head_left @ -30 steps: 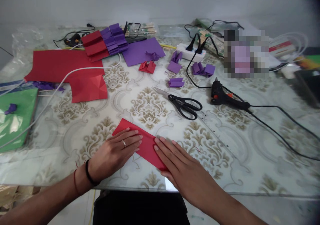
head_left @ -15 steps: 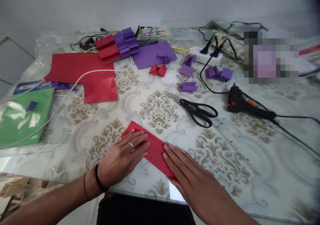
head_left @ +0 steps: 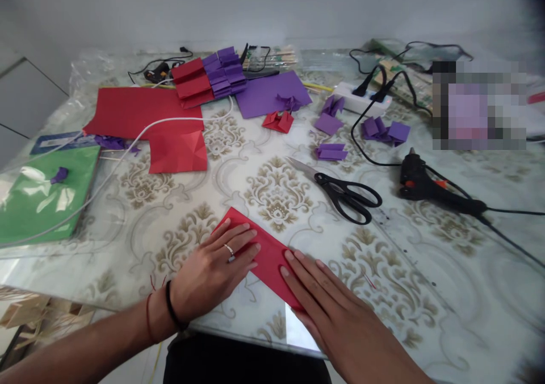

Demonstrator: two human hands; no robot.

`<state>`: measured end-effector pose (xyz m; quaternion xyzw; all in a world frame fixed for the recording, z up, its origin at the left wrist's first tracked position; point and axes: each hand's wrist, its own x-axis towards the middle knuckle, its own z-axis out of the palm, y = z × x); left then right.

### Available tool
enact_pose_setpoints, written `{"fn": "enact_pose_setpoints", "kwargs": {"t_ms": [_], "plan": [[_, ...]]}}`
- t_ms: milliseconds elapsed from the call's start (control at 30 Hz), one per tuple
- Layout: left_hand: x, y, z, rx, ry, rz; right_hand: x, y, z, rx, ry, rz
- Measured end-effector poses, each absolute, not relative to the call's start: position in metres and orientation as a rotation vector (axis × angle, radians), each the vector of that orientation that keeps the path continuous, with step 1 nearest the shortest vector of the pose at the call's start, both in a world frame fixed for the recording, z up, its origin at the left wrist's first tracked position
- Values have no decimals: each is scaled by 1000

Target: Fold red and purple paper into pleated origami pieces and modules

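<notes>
A folded red paper strip [head_left: 266, 253] lies slanted on the patterned table near its front edge. My left hand [head_left: 215, 270], with a ring and dark wristbands, lies flat on the strip's left part, fingers stretched out. My right hand [head_left: 327, 301] lies flat on the strip's lower right end, fingers extended and pressing down. Neither hand grips anything. Black scissors [head_left: 340, 193] lie just beyond the strip to the right.
A black glue gun [head_left: 430, 185] with its cord lies at the right. Red sheets [head_left: 136, 111], a creased red square [head_left: 177, 151], a purple sheet [head_left: 272, 91], folded red and purple pieces [head_left: 208, 77], a power strip [head_left: 361, 99] and a green paper pack [head_left: 38, 193] fill the back and left.
My hands stay flat on the red strip. The view has swung left and tilted, so everything sits further right and lower in the picture.
</notes>
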<state>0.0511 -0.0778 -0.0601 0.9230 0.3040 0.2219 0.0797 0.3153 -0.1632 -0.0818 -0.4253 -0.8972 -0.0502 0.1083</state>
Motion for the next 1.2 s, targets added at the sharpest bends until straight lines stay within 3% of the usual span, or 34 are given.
{"fn": "enact_pose_setpoints", "kwargs": {"t_ms": [500,867,1200], "plan": [[54,-68,-56,2852,743,334,319,-159,-73,-1241,-2724,-38],[47,-64,-51,2886,636,361,342,-175,-62,-1256,-2713,1],[70,-77,-58,2843,821,626,350,-185,-58,-1345,-2665,68]]}}
